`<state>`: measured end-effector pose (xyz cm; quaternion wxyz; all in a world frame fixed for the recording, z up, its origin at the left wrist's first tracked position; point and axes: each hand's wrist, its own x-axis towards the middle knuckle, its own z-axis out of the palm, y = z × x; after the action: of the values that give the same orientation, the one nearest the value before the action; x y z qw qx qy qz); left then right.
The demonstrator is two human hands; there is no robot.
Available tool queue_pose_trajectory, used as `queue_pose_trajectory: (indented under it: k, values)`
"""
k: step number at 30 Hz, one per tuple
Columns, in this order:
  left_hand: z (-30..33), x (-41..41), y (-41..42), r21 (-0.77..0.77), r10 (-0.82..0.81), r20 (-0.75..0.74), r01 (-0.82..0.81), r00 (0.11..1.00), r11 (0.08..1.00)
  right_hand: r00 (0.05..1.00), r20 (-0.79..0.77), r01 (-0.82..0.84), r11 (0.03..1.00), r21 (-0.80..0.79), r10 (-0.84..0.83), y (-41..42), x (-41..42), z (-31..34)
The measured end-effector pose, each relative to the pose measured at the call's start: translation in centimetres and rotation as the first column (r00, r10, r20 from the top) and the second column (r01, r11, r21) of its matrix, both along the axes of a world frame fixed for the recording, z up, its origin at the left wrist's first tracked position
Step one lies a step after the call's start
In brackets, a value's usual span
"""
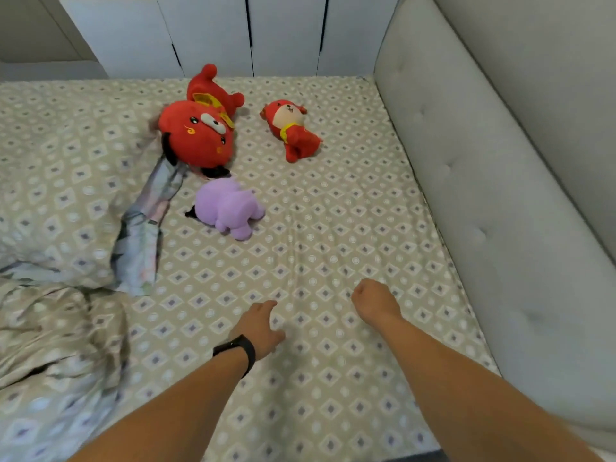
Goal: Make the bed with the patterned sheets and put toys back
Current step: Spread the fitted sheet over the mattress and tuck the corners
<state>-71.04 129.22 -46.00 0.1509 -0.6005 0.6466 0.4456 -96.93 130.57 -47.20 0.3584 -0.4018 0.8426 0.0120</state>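
The patterned sheet (333, 378) lies spread over the mattress, with a faint crease running up between my hands. My left hand (261, 326), with a black wristband, rests palm down on the sheet with its fingers spread. My right hand (375, 301) sits knuckles up on the sheet, its fingers curled under and hidden; no fold of cloth shows in it. Farther up the bed lie a big red plush toy (200, 128), a small red plush toy (293, 131) and a purple plush toy (230, 208).
A crumpled duvet (56, 345) in the same pattern and a pillow (63, 195) are bunched at the left. A padded grey headboard (500, 201) runs along the right side. White cabinet doors (233, 35) stand beyond the far edge.
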Motion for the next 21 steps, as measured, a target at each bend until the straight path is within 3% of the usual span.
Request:
queue_pose_trajectory:
  k: [9,14,17,21]
  values:
    - [-19.6,-5.1,-9.1,-0.173,-0.078,0.217,0.117,0.973,0.978,0.981,-0.189,-0.059,0.997,-0.057,0.048,-11.5,-6.2,-22.6]
    - [-25.8,-6.0,-9.6,-0.258,-0.128,0.219,0.184,0.967,0.948,0.951,-0.243,0.103,0.939,-0.327,-0.189,-13.0,-7.6,-28.0]
    - [-26.9,-6.3,-9.1,-0.262,-0.112,0.230,0.173,0.967,0.950,0.936,-0.296,0.071,0.926,-0.371,-0.190,-12.5,-7.5,-29.2]
    - [-26.5,-6.7,-8.9,-0.209,-0.114,0.258,0.170,0.959,0.963,0.952,-0.191,0.141,0.895,-0.424,-0.240,-11.9,-8.9,-29.1]
